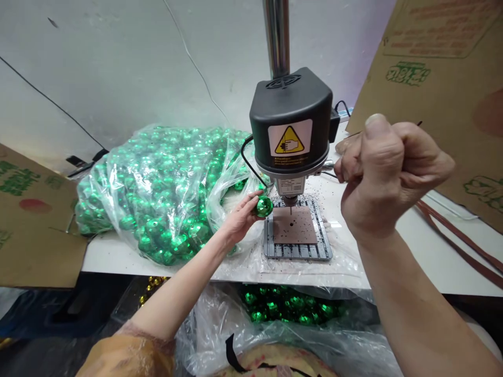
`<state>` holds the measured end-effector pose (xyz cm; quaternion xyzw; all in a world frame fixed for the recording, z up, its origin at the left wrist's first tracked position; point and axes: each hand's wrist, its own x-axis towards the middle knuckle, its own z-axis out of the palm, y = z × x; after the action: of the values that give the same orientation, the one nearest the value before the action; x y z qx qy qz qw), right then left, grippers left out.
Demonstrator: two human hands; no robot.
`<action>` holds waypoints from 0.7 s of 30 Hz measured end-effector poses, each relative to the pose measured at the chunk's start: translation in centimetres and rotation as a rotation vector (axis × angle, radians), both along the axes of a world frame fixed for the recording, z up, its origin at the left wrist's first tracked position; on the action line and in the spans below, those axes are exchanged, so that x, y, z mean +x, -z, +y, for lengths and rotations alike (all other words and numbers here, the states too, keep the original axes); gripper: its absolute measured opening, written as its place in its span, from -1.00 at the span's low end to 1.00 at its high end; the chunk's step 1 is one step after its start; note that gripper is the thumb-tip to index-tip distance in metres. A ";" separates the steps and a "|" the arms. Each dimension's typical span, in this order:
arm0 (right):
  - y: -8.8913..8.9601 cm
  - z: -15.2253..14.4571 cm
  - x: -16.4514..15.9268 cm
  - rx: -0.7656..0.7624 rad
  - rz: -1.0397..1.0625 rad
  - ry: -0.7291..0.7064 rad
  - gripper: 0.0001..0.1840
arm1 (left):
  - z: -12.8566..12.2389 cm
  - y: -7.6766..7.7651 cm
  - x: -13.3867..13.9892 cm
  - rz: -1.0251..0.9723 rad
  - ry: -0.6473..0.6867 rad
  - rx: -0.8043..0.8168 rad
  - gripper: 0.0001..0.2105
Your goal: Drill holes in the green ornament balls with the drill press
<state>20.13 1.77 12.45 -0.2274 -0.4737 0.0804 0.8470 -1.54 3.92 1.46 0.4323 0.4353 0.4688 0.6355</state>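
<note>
My left hand [244,213] pinches a shiny green faceted ball [264,206] in its fingertips, just left of the drill bit. A small black drill press [291,118] stands in front of me, its thin bit pointing down over a brown square board [295,233] with a dark hole. Under the board lies a slotted grey metal base [298,252], strewn with dark shavings. My right hand [387,175] is closed in a fist at the right side of the drill head, around the feed lever; the hand hides most of the lever.
A big clear bag of green balls [157,193] fills the table's left side. Another plastic bag with green balls [291,303] sits below the front edge. Cardboard boxes [444,104] flank the table. A brown strap [456,235] lies at right.
</note>
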 end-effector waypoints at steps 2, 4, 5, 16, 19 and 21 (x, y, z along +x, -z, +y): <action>0.0 0.1 0.1 -0.002 -0.006 -0.001 -0.47 | -0.2 1.1 0.7 0.004 -0.022 0.006 -0.49; -0.1 0.1 0.1 0.000 -0.009 0.005 -0.49 | -0.2 2.2 1.3 0.038 -0.031 0.020 -0.49; -0.1 0.1 0.1 0.000 -0.012 0.009 -0.49 | -0.2 2.7 1.5 0.060 -0.029 0.037 -0.48; -0.1 0.0 -0.1 -0.040 -0.031 0.044 -0.43 | 0.4 5.4 2.7 0.273 0.058 0.242 -0.38; -0.1 0.0 -0.2 -0.027 -0.030 0.041 -0.44 | 0.3 5.3 3.0 0.378 0.094 0.289 -0.42; -0.2 0.0 -0.1 -0.022 -0.031 0.037 -0.43 | 0.1 5.1 3.3 0.414 0.099 0.335 -0.44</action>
<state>19.98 1.75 12.61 -0.2468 -0.4814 0.0665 0.8384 1.80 4.03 -3.69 0.6389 0.4505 0.4044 0.4748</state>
